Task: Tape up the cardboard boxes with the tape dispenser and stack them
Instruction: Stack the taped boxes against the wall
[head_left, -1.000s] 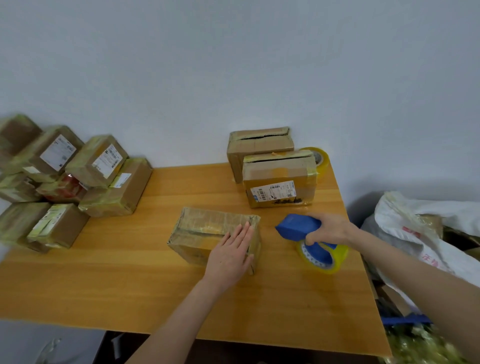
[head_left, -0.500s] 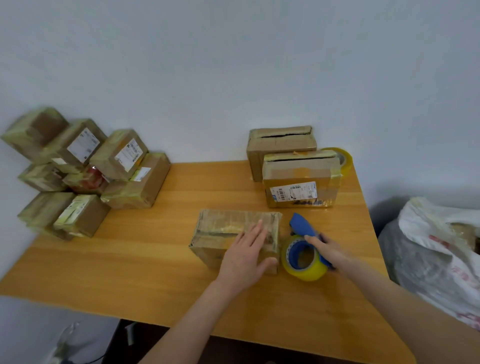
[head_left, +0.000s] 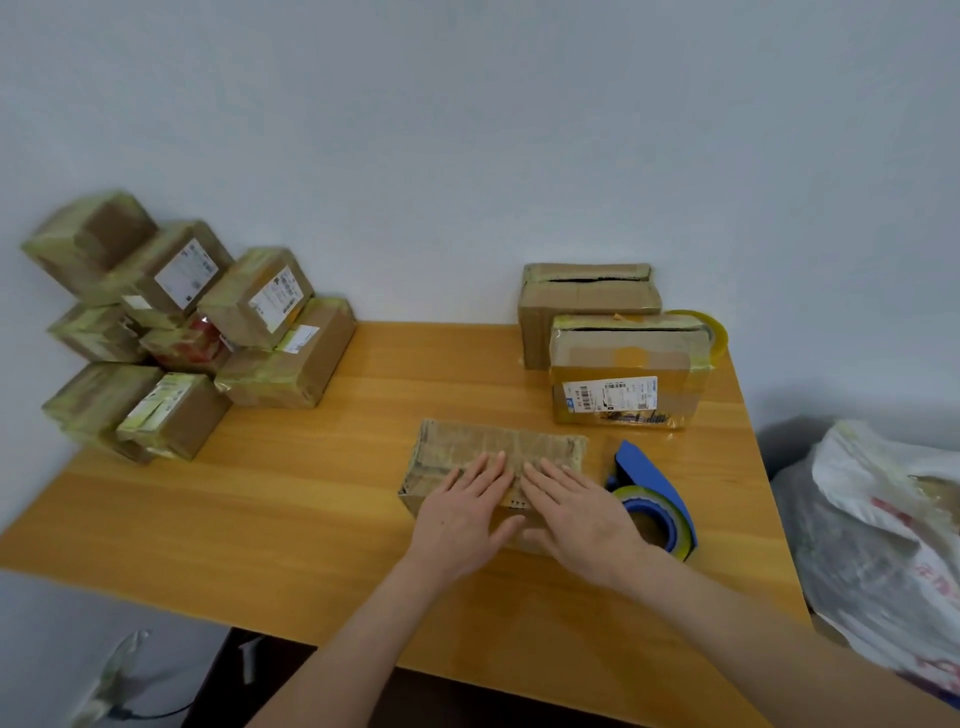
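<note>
Cardboard box (head_left: 498, 452) under both flat hands, tape dispenser (head_left: 649, 499) beside

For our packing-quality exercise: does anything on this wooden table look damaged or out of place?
Yes. At the back right, the rear brown cardboard box and the white-labelled brown cardboard box in front of it have gaping top flaps showing dark slits; they look unsealed.

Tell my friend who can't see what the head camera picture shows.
A person's left hand and right hand press flat, side by side, on a cardboard box on a wooden table. A blue tape dispenser lies just right of it. At the back right sit two more boxes; a stack of taped boxes stands at the left.
</note>
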